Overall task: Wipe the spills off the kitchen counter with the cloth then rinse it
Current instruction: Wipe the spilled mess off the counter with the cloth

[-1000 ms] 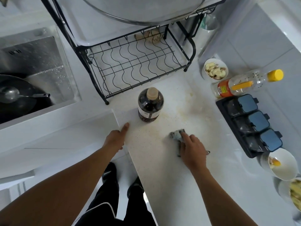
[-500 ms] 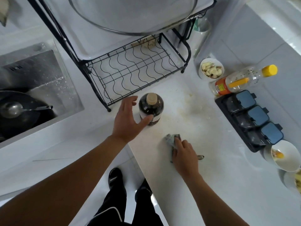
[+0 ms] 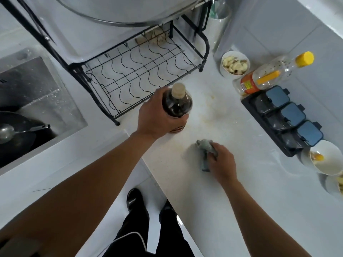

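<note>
A crumpled grey-blue cloth (image 3: 205, 151) lies on the white counter (image 3: 232, 191), pressed under my right hand (image 3: 221, 162), whose fingers are closed on it. Yellowish-brown spill stains (image 3: 213, 115) mark the counter beyond the cloth. My left hand (image 3: 154, 115) is wrapped around the dark sauce bottle (image 3: 176, 104) with a tan cap, left of the stains. The steel sink (image 3: 37, 93) is at the far left.
A black wire dish rack (image 3: 141, 76) stands behind the bottle. At right are a bowl of garlic (image 3: 234, 64), a yellow-capped oil bottle (image 3: 274, 75), a black seasoning box set (image 3: 285, 119) and white bowls (image 3: 324, 156). A dark wok with a ladle (image 3: 14, 134) sits in the sink.
My left hand left the counter edge, reached forward and closed around the dark bottle. My right hand stayed on the cloth with only a slight shift.
</note>
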{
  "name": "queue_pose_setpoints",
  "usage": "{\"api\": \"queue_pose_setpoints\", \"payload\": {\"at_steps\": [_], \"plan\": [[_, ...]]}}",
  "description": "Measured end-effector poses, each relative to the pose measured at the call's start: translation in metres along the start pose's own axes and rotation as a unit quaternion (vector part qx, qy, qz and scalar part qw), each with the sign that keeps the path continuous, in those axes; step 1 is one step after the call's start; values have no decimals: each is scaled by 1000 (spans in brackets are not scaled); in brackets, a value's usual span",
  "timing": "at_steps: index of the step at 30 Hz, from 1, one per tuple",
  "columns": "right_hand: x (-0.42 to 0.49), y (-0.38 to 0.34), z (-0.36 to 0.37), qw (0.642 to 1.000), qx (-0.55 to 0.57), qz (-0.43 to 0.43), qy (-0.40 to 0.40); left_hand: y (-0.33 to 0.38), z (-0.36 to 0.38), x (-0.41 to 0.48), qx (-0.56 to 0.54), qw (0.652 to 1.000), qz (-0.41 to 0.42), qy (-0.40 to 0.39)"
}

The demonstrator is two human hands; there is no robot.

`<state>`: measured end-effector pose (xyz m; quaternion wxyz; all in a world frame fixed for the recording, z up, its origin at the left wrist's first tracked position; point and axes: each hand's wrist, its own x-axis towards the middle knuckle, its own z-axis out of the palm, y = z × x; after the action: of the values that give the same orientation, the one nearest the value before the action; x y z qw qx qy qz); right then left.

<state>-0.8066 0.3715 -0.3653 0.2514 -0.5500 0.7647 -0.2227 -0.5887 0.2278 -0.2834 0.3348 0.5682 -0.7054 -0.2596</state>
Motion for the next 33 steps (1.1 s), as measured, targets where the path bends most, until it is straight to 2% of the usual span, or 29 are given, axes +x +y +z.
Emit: {"api": "queue_pose_setpoints", "payload": {"at_steps": [2,5,9,13,20,24,27,30,33], "plan": [[12,0,-15,991,116,41,61,13,5,19,-17,1000,19,-8],[27,3,-42,973,184,88,106,36,17,50,-35,998,43,0],[29,19,-62,971,194,113,82,59,54,95,-54,998,34,-2],[34,38,-72,957,233,141,105,75,95,135,-59,998,-1,-6],[39,65,-78,948,249,162,113,83,136,172,-43,999,-14,-23],[43,81,-82,957,206,166,116,82,141,174,-45,999,-13,-23],[56,89,-90,971,106,171,128,81,142,171,-49,998,-14,-35],[72,96,-96,973,15,179,147,78,135,162,-90,993,-50,-58],[81,100,-92,965,-52,220,131,64,114,129,-102,987,-97,-80]]}}
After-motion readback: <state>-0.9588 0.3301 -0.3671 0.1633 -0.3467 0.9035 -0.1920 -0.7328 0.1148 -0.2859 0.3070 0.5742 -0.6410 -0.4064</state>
